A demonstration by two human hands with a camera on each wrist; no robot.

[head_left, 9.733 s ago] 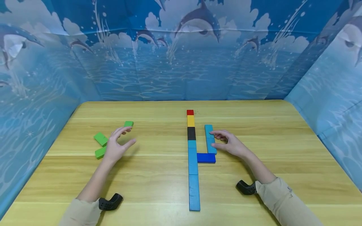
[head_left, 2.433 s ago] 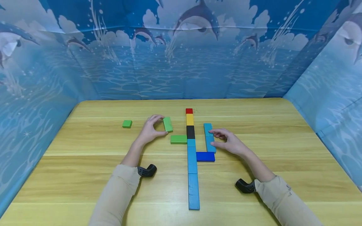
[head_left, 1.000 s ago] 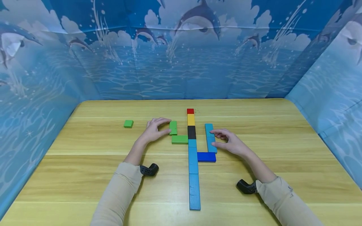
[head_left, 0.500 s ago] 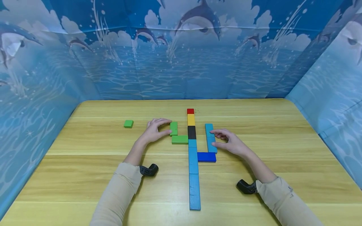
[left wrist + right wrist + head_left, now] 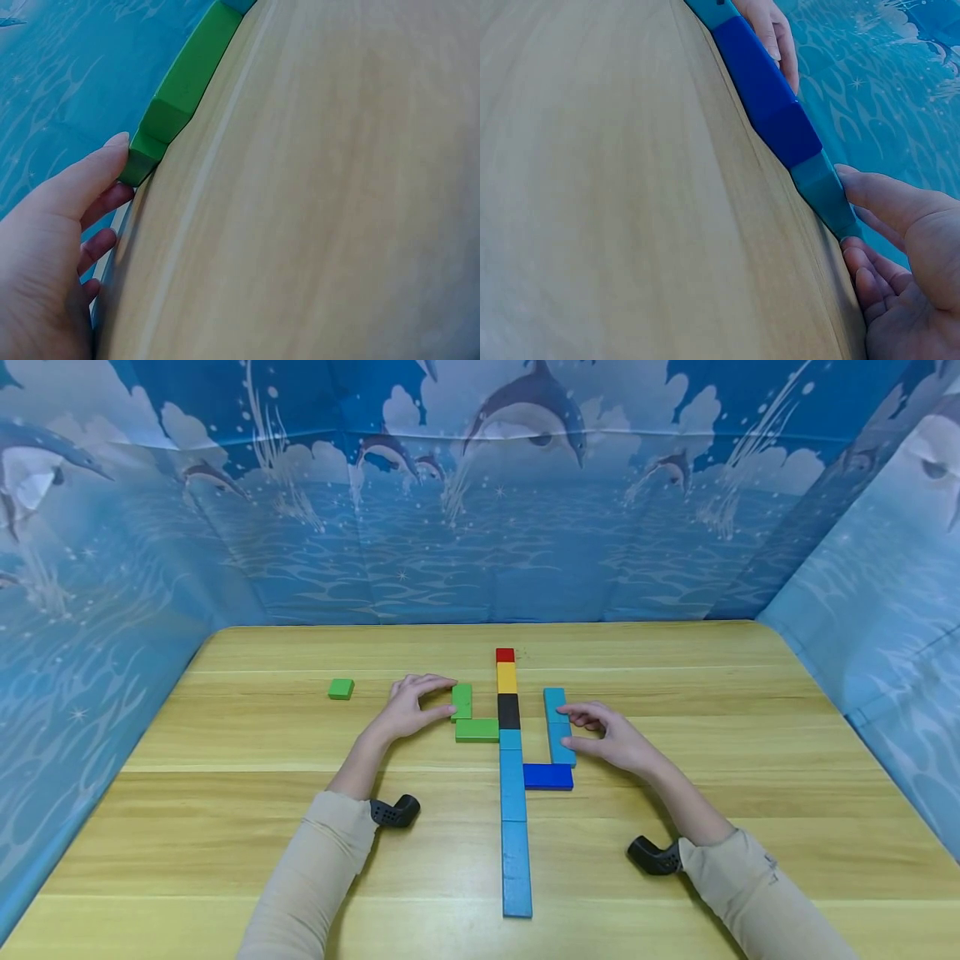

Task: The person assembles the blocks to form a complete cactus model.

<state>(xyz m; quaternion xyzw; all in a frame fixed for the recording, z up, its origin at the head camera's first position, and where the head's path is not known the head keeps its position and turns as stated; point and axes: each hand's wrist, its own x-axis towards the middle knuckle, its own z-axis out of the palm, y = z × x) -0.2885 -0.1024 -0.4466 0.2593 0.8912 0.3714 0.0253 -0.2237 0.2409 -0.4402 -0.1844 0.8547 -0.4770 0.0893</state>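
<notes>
A green block (image 5: pixel 462 701) lies lengthwise toward the far edge, pinched by my left hand (image 5: pixel 408 706) with the index finger at its far end and the thumb near its close end. Its near end meets another green block (image 5: pixel 477 731), which lies crosswise against the central row. In the left wrist view, the thumb of my left hand (image 5: pixel 56 217) is against the green block's near end. My right hand (image 5: pixel 611 739) touches two light blue blocks (image 5: pixel 555 706) laid end to end, fingers relaxed. The right wrist view shows its thumb and fingertips beside a light blue block (image 5: pixel 825 191).
The central row has a red block (image 5: pixel 505 655), a yellow block (image 5: pixel 506 677), a black block (image 5: pixel 508 712) and several light blue blocks (image 5: pixel 516 868). A dark blue block (image 5: pixel 548 777) joins it on the right. A small green block (image 5: pixel 341 689) lies far left on the wooden table (image 5: pixel 187 827).
Earlier, three green blocks lay at the left; two now stand by the central row. My left hand moved right and turned the second one straight, then nudged it slightly right. My right hand stayed put.
</notes>
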